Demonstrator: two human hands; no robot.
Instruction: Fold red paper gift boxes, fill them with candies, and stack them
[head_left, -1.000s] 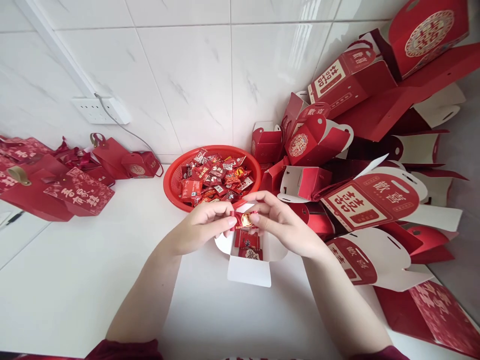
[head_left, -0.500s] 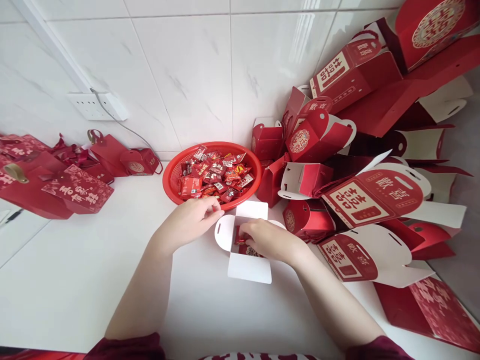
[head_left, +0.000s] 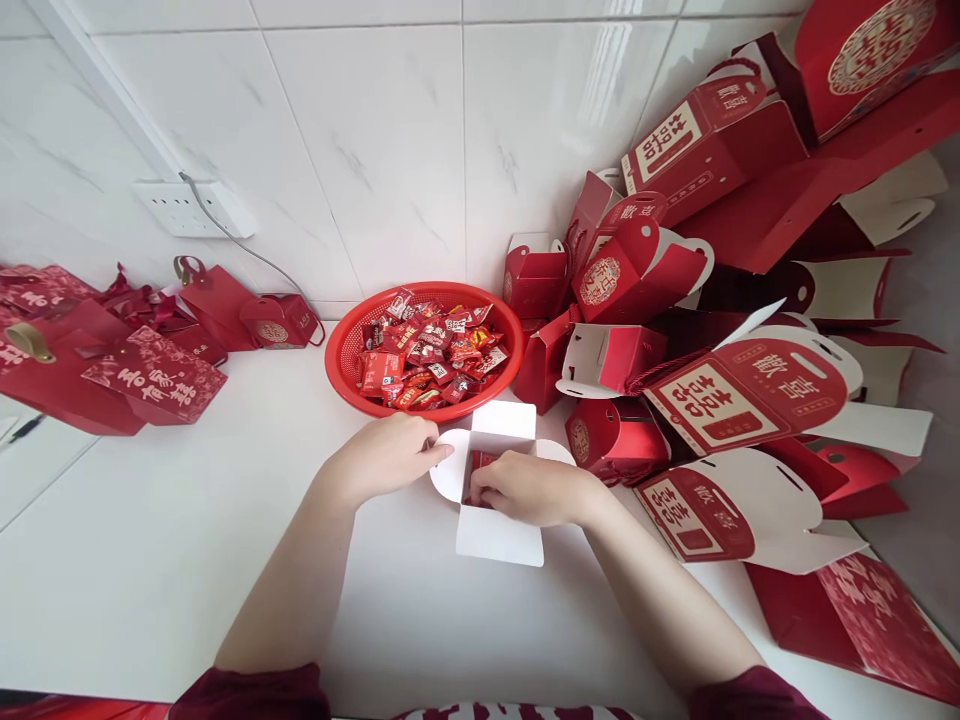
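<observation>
An open gift box (head_left: 499,538) stands on the white counter with its white flaps folded outward; red wrapped candies (head_left: 482,460) show inside. My left hand (head_left: 390,455) is at the box's left flap, thumb over its edge and fingers curled behind. Inside the box is my right hand (head_left: 532,487), palm down, its bent fingertips closed on a red-wrapped candy that they mostly hide. Just beyond the box, a red plastic basket (head_left: 343,375) holds a heap of wrapped candies (head_left: 431,350).
Red and white gift boxes (head_left: 712,400) crowd the right side, some with open flaps. More red boxes (head_left: 161,375) and bags stand at the left. Behind the counter (head_left: 225,530) is a tiled wall (head_left: 390,150) with a socket (head_left: 195,210) and grey cable.
My left hand has moved down and slightly right, from the basket's front edge to the box flap. My right hand has shifted slightly toward me inside the box, with its fingers lower.
</observation>
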